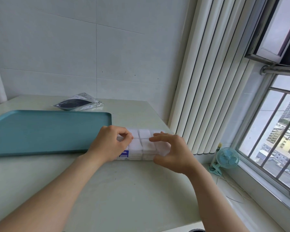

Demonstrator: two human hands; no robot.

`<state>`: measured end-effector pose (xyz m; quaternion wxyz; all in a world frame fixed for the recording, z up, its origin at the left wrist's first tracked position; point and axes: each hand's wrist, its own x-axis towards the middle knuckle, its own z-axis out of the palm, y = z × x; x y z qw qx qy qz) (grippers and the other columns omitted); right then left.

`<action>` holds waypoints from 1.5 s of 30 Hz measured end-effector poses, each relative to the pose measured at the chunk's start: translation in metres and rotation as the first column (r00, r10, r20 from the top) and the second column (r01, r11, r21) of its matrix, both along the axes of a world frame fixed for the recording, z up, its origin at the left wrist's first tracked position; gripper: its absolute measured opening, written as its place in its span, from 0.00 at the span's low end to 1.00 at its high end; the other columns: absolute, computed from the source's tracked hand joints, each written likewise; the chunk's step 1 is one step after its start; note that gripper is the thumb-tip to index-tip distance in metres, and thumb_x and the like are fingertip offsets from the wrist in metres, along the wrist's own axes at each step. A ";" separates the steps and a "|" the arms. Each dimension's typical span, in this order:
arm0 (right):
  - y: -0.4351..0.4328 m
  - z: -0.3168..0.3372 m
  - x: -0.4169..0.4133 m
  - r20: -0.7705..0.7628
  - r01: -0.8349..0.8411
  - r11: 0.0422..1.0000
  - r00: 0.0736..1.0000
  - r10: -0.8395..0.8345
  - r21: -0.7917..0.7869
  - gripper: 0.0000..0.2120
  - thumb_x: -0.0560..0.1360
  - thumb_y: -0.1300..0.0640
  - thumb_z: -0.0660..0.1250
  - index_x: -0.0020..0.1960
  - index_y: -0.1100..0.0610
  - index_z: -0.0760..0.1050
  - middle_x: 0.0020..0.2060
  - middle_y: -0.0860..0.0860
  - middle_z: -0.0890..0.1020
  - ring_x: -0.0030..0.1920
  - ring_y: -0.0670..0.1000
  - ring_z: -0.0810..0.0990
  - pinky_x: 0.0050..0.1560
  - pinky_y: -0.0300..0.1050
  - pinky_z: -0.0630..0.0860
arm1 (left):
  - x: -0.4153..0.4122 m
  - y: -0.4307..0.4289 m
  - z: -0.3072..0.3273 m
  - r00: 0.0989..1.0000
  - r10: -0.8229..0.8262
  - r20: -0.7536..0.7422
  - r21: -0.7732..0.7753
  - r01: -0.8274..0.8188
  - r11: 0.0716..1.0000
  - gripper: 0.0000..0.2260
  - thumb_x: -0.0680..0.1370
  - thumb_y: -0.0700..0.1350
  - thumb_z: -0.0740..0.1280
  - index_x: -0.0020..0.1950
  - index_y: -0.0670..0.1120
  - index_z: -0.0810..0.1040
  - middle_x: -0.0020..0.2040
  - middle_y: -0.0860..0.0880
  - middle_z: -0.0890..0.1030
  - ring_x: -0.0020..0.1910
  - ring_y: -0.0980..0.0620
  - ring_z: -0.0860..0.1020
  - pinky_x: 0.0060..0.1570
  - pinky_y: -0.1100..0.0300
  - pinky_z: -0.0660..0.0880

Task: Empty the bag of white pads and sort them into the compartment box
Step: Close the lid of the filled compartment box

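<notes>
The clear plastic compartment box (139, 156), packed with square white pads (144, 133), lies under both hands' fingers: the left hand (110, 143) curls thumb to forefinger, its hold unclear, while the right hand (174, 153) rests loosely spread fingertips (151, 139) on top.

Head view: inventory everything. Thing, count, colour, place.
compartment box: 1, clear, on table, right of tray
white pads: many, white, in box compartments
bag: 1, clear with dark inside, behind tray
tray: 1, teal, table's left
table: 1, pale, under all
fan: 1, teal, windowsill
blinds: white, vertical, right
left hand: fingers curled on box's left end
right hand: fingers spread over box's right end
</notes>
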<state>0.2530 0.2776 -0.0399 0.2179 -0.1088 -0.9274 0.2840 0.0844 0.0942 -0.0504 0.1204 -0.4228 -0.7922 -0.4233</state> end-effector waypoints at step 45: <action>-0.100 0.025 -0.121 -0.062 -0.049 0.999 0.997 0.049 -0.003 0.48 0.72 0.49 0.76 0.82 0.52 0.51 0.59 0.43 0.65 0.63 0.49 0.66 0.56 0.38 0.62 | -0.051 -0.055 0.032 0.662 0.689 0.293 0.161 -0.745 0.647 0.19 0.76 0.55 0.56 0.61 0.50 0.74 0.64 0.41 0.76 0.62 0.37 0.73 0.61 0.43 0.66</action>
